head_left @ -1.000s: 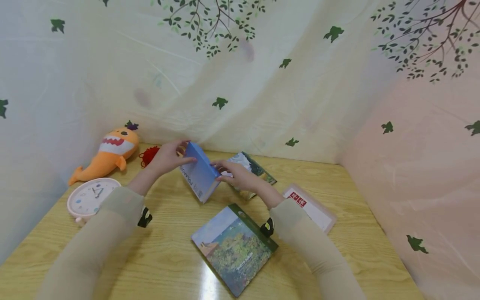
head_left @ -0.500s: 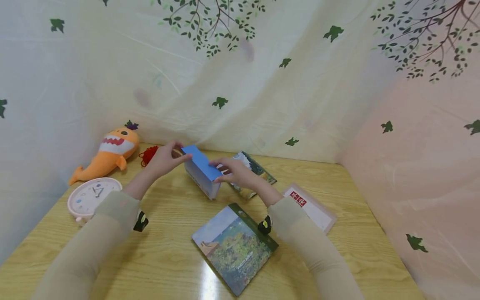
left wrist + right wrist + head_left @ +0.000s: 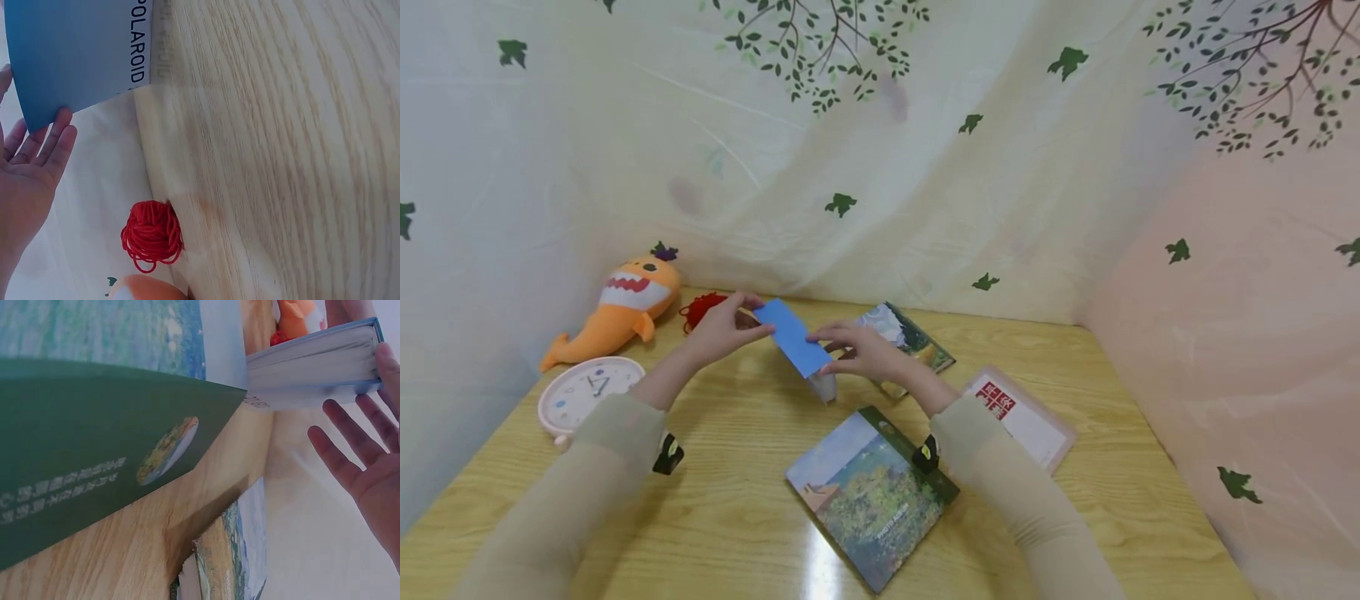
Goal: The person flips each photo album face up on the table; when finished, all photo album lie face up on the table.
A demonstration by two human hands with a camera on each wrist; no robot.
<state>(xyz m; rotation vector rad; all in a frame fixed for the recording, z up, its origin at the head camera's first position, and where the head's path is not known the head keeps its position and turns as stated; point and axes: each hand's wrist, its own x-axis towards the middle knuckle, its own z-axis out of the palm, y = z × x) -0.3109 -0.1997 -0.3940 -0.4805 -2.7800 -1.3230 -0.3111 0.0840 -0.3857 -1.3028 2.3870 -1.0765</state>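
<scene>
The blue book (image 3: 792,337), centre of the head view, is pinched at opposite ends by the left hand (image 3: 722,331) and right hand (image 3: 867,352); uneven fingertip pressure could let it topple.

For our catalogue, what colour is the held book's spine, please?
The spine is bright blue, clearest in the head view.

Left arm (image 3: 561,508) and right arm (image 3: 1026,508), both beige-sleeved, stretched forward, hands near each other. Left hand (image 3: 722,331) in a pinch, thumb opposite fingers. Right hand (image 3: 867,354) pinching too; several fingers spaced apart.
</scene>
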